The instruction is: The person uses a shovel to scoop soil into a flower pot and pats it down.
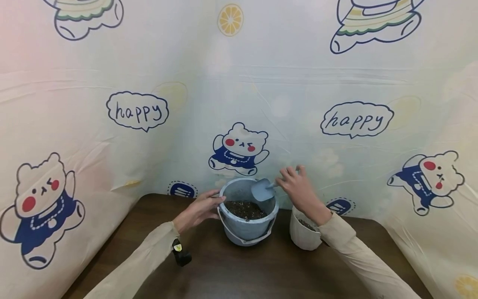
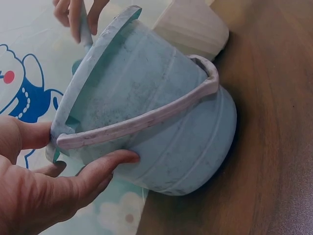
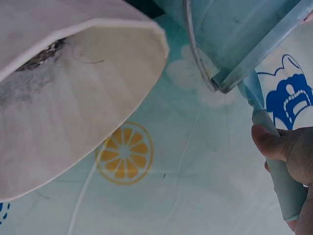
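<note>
At the lower centre of the head view, a blue bucket (image 1: 244, 229) is being held at its left rim by the left hand (image 1: 198, 211). Dark soil (image 1: 246, 210) is being contained in it. Just right of it, a blue scoop (image 1: 262, 190) is being gripped by its handle in the right hand (image 1: 300, 191), its blade being held over the bucket's opening; whether the rim is being touched cannot be told. At the lower right, a white pot (image 1: 302, 236) is being partly covered by the right sleeve (image 1: 340, 232), and both containers are being supported by the brown table (image 1: 224, 278).

Across the middle of the left wrist view, the bucket is being shown tilted, its pale carrying handle (image 2: 146, 120) being seen across its wall. At the left edge, the rim is being held between the left hand's spread digits. At the upper left, the scoop is being partly hidden behind the bucket.

Along the right edge of the right wrist view, the scoop's handle is being pressed by the thumb; the left side is being filled by the white pot.
</note>
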Tool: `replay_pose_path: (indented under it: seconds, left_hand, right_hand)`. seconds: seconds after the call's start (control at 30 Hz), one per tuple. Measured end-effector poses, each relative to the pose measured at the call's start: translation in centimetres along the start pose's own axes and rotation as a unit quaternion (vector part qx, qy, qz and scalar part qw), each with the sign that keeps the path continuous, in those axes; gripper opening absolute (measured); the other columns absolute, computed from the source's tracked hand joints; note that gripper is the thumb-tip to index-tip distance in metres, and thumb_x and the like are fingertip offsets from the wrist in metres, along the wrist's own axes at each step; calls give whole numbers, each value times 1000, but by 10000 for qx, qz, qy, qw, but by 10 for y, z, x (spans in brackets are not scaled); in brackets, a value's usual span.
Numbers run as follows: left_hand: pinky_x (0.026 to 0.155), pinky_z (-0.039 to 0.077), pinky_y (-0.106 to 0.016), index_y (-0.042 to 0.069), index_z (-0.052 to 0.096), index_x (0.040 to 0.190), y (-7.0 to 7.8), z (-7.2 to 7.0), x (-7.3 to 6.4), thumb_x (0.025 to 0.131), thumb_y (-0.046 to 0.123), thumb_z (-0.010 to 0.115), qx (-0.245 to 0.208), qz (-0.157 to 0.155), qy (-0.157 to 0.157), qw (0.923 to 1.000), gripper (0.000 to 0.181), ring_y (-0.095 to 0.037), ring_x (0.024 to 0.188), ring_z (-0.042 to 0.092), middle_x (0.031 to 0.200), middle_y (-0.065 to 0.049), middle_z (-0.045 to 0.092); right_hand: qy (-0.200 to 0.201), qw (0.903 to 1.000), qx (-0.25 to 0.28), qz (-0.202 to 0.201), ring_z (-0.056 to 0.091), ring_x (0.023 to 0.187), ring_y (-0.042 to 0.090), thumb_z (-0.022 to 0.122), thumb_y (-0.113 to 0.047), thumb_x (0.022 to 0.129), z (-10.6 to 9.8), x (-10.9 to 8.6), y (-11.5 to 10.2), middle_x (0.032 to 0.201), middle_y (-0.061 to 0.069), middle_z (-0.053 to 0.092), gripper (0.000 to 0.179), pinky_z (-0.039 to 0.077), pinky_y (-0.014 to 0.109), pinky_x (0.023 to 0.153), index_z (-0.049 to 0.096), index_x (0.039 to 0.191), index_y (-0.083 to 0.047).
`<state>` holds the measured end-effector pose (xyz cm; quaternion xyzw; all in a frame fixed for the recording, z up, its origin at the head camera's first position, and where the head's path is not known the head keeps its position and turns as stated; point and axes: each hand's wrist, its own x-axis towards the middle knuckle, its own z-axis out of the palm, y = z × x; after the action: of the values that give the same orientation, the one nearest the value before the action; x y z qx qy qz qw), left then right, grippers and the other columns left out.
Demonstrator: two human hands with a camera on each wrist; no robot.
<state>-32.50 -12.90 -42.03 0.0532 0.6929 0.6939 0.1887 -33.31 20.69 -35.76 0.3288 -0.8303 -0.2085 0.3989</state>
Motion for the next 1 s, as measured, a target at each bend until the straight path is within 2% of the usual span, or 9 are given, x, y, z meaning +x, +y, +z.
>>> replay_pose_path:
  seconds: [0.1,0.3,0.37,0.63,0.83,1.0]
  left_hand:
    - [103,55,-58,10,28,166,0,-1,0,109,20,56,13,7,1,10000,64,-40,133,51,160,-29,36]
    - [104,53,-61,17,23,168,1,-3,2,109,19,55,-74,1,-86,9999,68,-46,143,44,162,-30,34]
    - [105,51,-65,18,24,168,1,-3,3,109,17,55,-94,2,-70,9999,67,-48,146,42,163,-29,32]
    - [108,46,-69,18,23,168,3,-5,4,110,16,54,-129,-6,-45,9999,66,-50,150,35,167,-28,27]
    - [107,48,-67,16,22,168,2,-3,5,109,15,54,-211,27,-108,9997,68,-49,149,37,165,-31,28]
    - [108,47,-68,17,23,168,2,-1,6,109,16,55,-163,13,-108,9998,67,-49,149,36,165,-31,27]
  right_hand:
    - [-90,9998,-145,-53,47,95,29,80,2,88,4,6,-6,105,8,59,20,44,53,90,77,96,-16]
    - [-573,9980,-269,-90,48,97,28,76,4,91,12,14,-17,108,6,63,22,41,53,90,78,95,-18]
    - [-637,9975,-299,-98,46,96,28,76,3,91,14,16,-21,108,7,62,22,40,53,89,78,94,-18]
    - [-482,9972,-562,-145,40,92,25,74,1,94,22,27,-35,100,5,61,24,37,48,87,77,78,-17]
    - [-673,9955,-606,-259,42,91,24,74,-6,96,20,40,-47,102,2,65,35,35,45,87,69,63,-18]
    - [-965,9933,-489,-411,47,95,24,74,-4,95,19,45,-59,100,3,68,35,42,48,91,70,63,-18]
